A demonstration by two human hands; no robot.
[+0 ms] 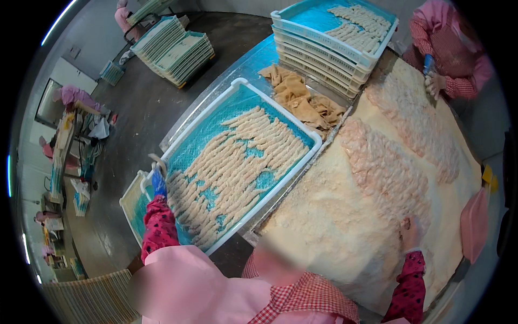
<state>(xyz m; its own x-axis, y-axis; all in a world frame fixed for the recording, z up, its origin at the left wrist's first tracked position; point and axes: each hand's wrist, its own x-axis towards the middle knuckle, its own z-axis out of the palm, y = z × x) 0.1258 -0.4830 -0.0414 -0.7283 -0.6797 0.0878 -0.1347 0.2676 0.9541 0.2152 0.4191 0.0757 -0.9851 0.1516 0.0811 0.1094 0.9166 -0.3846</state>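
My left hand [158,181], in a blue glove, is at the left rim of a white tray [205,108] with a turquoise mesh lining. Its fingers look closed around a pale, curved piece, too small to make out. Rows of floured meat strips [237,162] lie across the tray, with a few gaps between them. On the right, my right hand [410,233] reaches down to the flour-covered table [318,216]. Its fingers are bent at the near edge of a long heap of raw, pinkish meat pieces [386,167]; what they grip is hidden.
Behind the tray lie crumpled brown cloths [302,100] beside stacked white trays [324,48]. A co-worker [453,48] handles a second meat heap [413,116] at the far right. A pink tub [475,224] stands by the right edge. More tray stacks [172,51] stand on the floor.
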